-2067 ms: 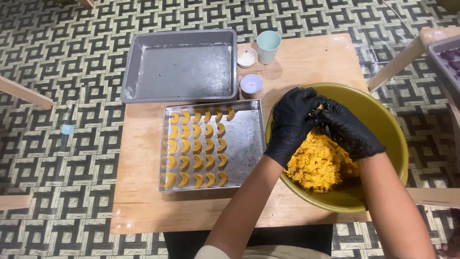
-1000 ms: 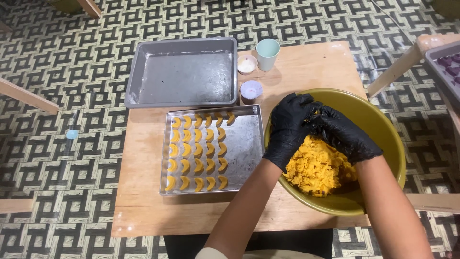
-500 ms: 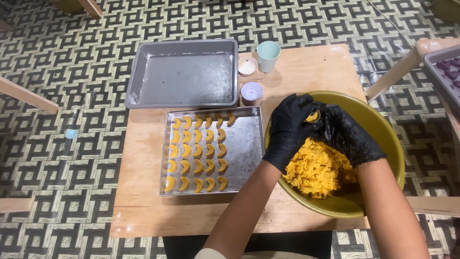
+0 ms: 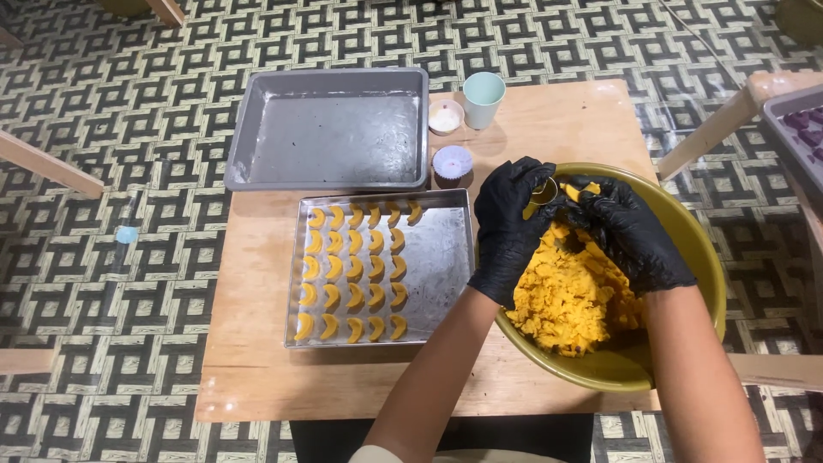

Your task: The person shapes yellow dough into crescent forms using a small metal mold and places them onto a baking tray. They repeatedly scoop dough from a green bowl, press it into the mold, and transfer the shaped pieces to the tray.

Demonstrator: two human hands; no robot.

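Observation:
Both my hands wear black gloves and meet over an olive-green bowl filled with crumbly orange dough. My left hand pinches a small metal mould at the bowl's far rim. My right hand presses a bit of orange dough against that mould. To the left, a shiny baking tray carries several rows of orange crescent-shaped dough pieces on its left half.
An empty grey baking pan lies behind the tray. Beside it stand a pale green cup, a small white dish and a small lilac-topped cup. The wooden table stands on a patterned floor; another tray sits at far right.
My hands have stayed over the bowl's far rim, working dough into the mould; the mould and an orange bit now show between the fingers. The tray's rows look unchanged.

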